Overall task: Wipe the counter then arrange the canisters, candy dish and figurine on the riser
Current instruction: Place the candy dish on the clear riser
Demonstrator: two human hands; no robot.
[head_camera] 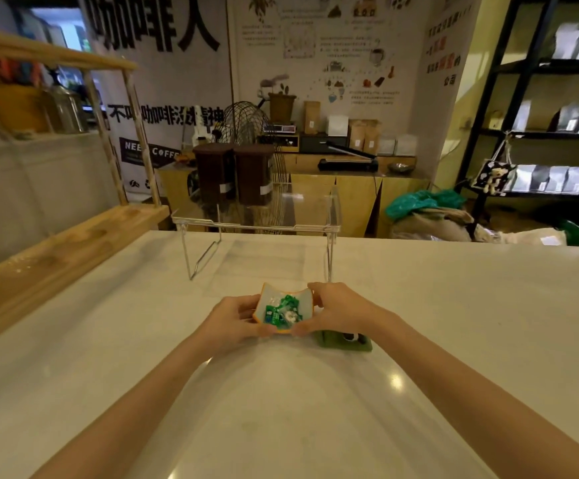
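1. Both hands hold the candy dish (282, 311): the left hand (234, 321) pinches its left rim and near corner, the right hand (336, 311) clamps its right rim, thumbs toward the near edge.
2. The dish is orange-rimmed and white inside, holds green-wrapped sweets, and sits level just above or on the white counter (453, 340); contact with the surface cannot be told.
3. Just right of the dish, partly hidden under the right wrist, a green-based figurine (346, 340) stands on the counter.
4. The clear acrylic riser (257, 221) stands straight ahead, farther from the person than the dish, its long axis running left to right.
5. Two dark brown canisters (234, 172) already stand side by side on the riser's left part; the right part of its top looks free.
6. The dish probably needs to go up and away, slightly right; both hands are equally near, so a two-handed lift seems apt.
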